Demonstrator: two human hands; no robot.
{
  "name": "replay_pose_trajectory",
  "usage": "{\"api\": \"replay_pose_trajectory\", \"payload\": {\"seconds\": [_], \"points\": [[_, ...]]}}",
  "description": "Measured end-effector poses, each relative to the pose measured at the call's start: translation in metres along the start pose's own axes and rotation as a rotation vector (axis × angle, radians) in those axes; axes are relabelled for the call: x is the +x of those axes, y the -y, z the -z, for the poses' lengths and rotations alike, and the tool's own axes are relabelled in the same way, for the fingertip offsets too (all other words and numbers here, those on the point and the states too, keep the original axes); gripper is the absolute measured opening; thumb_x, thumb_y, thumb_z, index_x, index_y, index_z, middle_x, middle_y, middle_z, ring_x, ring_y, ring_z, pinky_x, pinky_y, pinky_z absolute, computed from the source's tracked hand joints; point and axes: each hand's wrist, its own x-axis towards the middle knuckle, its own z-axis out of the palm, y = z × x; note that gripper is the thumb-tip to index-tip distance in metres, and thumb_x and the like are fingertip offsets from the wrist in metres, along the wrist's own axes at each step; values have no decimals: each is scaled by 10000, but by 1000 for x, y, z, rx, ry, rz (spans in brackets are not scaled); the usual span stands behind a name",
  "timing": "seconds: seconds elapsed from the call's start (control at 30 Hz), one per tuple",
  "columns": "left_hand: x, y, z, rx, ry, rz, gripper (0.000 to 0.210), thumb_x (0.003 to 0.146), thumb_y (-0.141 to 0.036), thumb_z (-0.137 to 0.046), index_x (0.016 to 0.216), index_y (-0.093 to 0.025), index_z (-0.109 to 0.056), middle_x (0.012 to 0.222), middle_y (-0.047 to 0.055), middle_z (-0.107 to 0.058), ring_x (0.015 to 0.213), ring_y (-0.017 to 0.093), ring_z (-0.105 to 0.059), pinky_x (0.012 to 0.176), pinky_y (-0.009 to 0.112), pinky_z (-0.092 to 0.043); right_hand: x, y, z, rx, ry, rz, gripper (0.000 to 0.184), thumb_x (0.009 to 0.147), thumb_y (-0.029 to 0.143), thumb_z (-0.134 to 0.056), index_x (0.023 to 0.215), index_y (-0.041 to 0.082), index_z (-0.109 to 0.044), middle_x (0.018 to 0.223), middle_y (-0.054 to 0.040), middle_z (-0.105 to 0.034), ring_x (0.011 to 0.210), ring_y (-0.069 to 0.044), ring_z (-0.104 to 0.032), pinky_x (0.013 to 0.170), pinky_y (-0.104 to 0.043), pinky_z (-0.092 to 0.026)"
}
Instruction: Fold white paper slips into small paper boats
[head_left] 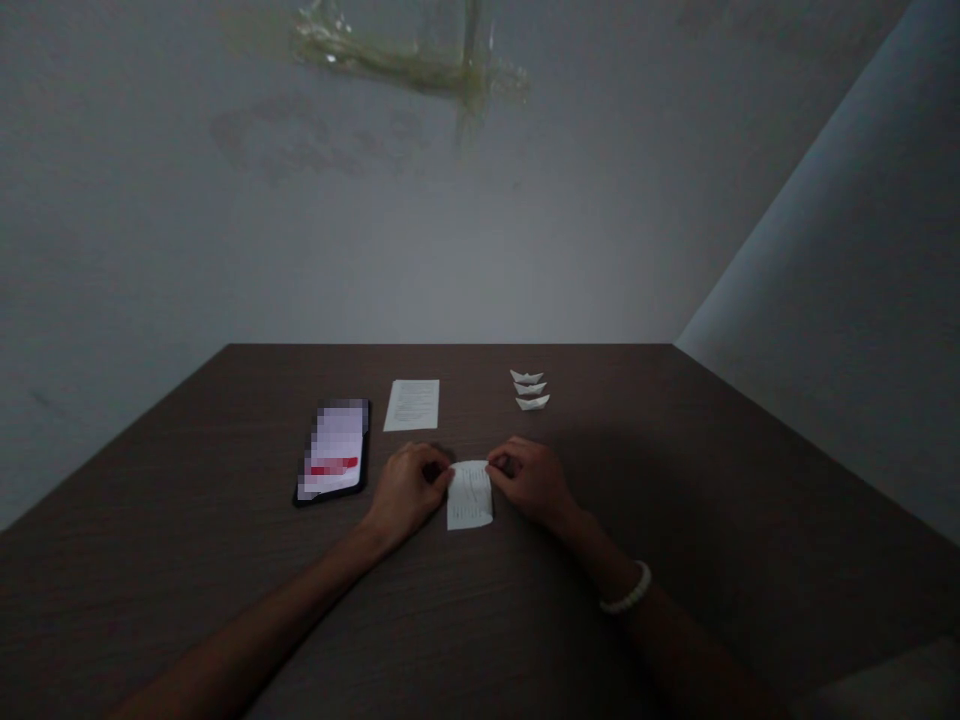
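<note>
On the tabletop (pixel 480 640), the left hand (pixel 405 488) pinches a printed paper (pixel 470 498) by its upper left corner, the right hand (pixel 536 480) by its upper right; 3 paper boats (pixel 530 389) stand beyond, near a phone-side sheet (pixel 413 405).

We can read no text, label, brand or number. On the small, slightly curled white paper sheet (pixel 469 497), we observe rows of fine dark marks, too small to decipher. On the flat, white, rectangular paper (pixel 413 405), we observe similar close-set lines, likewise illegible. On the black-edged rectangular smartphone (pixel 332 450), we observe a pale, pixelated display with a red band (pixel 334 466); we cannot make out lettering.
</note>
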Motion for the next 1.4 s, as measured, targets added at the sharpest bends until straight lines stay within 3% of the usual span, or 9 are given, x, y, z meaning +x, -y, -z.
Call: {"api": "replay_pose_trajectory", "payload": {"seconds": [0.1, 0.23, 0.4, 0.63, 0.97, 1.2, 1.4], "points": [[0, 1, -1, 10, -15, 11, 93, 750, -216, -638, 814, -170, -686, 832, 66, -684, 808, 232, -615, 742, 340, -468, 0, 0, 0, -1, -1, -7, 134, 743, 194, -672, 875, 204, -682, 747, 3, -630, 649, -125, -554, 624, -229, -391], [-1, 2, -2, 27, -22, -20, 224, 768, -203, -630, 981, -170, -694, 870, 70, -673, 836, 233, -609, 773, 344, -471, 0, -1, 1, -49, 68, 19, 82, 806, 221, -628, 839, 219, -703, 779, -2, -646, 678, -124, -587, 621, -229, -387], [-3, 4, -1, 104, 24, -162, 169, 839, -193, -562, 855, -178, -730, 883, 73, -633, 889, 233, -568, 817, 360, -460, -1, -2, 1, -122, 116, 37, 129, 850, 256, -588, 868, 238, -715, 844, -5, -665, 745, -132, -619, 653, -231, -396], [-7, 7, 8, 231, 70, -249, 205, 873, -259, -556, 948, -197, -737, 930, 81, -572, 904, 236, -538, 813, 385, -455, -1, -4, 2, -126, 151, 40, 155, 877, 285, -570, 918, 243, -713, 871, -6, -667, 762, -124, -621, 679, -226, -409], [-10, 11, 16, 214, 81, -250, 194, 861, -282, -585, 944, -201, -739, 945, 79, -547, 918, 229, -534, 824, 373, -454, 10, -7, 6, -143, 235, 130, 144, 855, 272, -608, 899, 213, -732, 836, -26, -668, 733, -125, -601, 654, -220, -391], [-9, 12, 17, 203, 78, -248, 188, 854, -278, -592, 938, -193, -737, 929, 75, -546, 915, 232, -530, 814, 373, -452, 38, -13, 18, -182, 432, 285, 127, 805, 275, -664, 873, 223, -758, 753, -17, -672, 610, -94, -552, 563, -199, -334], [-7, 14, 15, 195, 81, -236, 182, 853, -273, -593, 939, -204, -738, 935, 71, -544, 914, 228, -531, 815, 375, -455, 50, -13, 24, -258, 521, 351, 138, 791, 293, -664, 875, 234, -757, 800, -18, -706, 680, -118, -607, 573, -208, -325]]}}
